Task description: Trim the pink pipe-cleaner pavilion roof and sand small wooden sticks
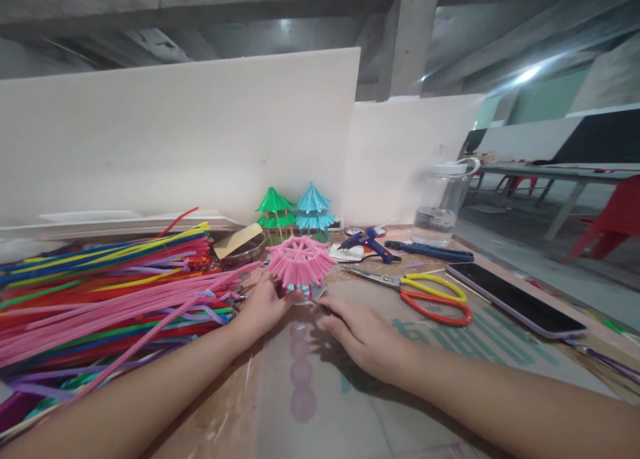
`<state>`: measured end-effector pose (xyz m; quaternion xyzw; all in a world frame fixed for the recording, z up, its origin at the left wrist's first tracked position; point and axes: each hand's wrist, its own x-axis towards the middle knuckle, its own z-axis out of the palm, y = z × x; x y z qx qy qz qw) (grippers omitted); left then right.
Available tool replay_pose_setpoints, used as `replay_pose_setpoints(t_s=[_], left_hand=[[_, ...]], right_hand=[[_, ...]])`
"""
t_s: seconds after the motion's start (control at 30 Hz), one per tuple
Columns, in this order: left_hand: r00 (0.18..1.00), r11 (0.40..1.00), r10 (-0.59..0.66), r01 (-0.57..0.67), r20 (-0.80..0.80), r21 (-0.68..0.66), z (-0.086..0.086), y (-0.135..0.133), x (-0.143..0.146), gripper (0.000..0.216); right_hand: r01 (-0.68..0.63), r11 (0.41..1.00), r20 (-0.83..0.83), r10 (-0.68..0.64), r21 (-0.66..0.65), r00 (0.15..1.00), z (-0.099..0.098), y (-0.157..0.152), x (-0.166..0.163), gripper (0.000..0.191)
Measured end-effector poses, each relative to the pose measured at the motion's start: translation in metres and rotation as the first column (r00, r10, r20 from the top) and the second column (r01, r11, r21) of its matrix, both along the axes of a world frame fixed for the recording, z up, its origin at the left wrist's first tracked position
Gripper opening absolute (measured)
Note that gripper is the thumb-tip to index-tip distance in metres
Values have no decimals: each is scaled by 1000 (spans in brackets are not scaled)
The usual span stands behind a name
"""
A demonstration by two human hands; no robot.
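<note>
Nearest, two bare forearms reach in over a brown tabletop (pixel 215 416), partly covered by a greyish sheet (pixel 400 422) printed with teal lettering and a column of purple circles. The left hand (pixel 267 306) has its grip closed in at the lower part of a pink pipe-cleaner pavilion (pixel 303 262), which stands upright at the middle of the work area, its layered roof clear above the fingers. The right hand (pixel 363 336) comes to the same base from the other side, thumb and fingertips drawn narrow; a thin dark sliver shows there, but I cannot tell whether it is pinched or what it is.

Left of the hands, a thick heap of pipe cleaners (pixel 125 319) in pink, red, blue, yellow, green and purple spreads across the tabletop. To the right lie a smartphone (pixel 515 299), face up, and scissors (pixel 430 296) with one yellow and one red handle loop, their blades pointing toward the pavilion. Farther back are a dark bowl (pixel 256 252) with a yellowish card on it, a blue glue gun (pixel 369 244), a slim dark blue tool (pixel 430 250) and a clear jug (pixel 435 212) partly filled with water. Behind the pavilion, a green pagoda model (pixel 275 209) and a light blue pagoda model (pixel 313 207) stand side by side before a white partition (pixel 200 139); beyond, at right, are another table (pixel 575 172) and a red chair (pixel 613 222)
</note>
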<state>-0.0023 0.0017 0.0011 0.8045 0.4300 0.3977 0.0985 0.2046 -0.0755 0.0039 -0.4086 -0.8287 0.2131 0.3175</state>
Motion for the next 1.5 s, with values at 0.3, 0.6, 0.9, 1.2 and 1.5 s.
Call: replay_pose_setpoints(t_s=[0.3,0.6,0.9,1.2,1.5], left_hand=[[994,992,-105,103,31,71,1,2,-3,26],[997,996,-60,56,52,69,-8,6,-6,26],[998,998,-56,55,21,42,-5,4,-5,17],[995,995,-99,99,3,21,5,-5,0,9],[995,995,-101,101,1,19,4,-4,0,12]], right_hand=[[-18,998,-306,-1,-61,952,-4,4,1,45],[-73,933,-551,-143,-352,822,-11,18,-3,63],[-198,863,-608,-148,-465,780,-7,14,-3,65],[-246,837,-617,-132,-488,776,-4,11,-3,55],[-190,866,-596,-145,-463,790,-2,11,-3,52]])
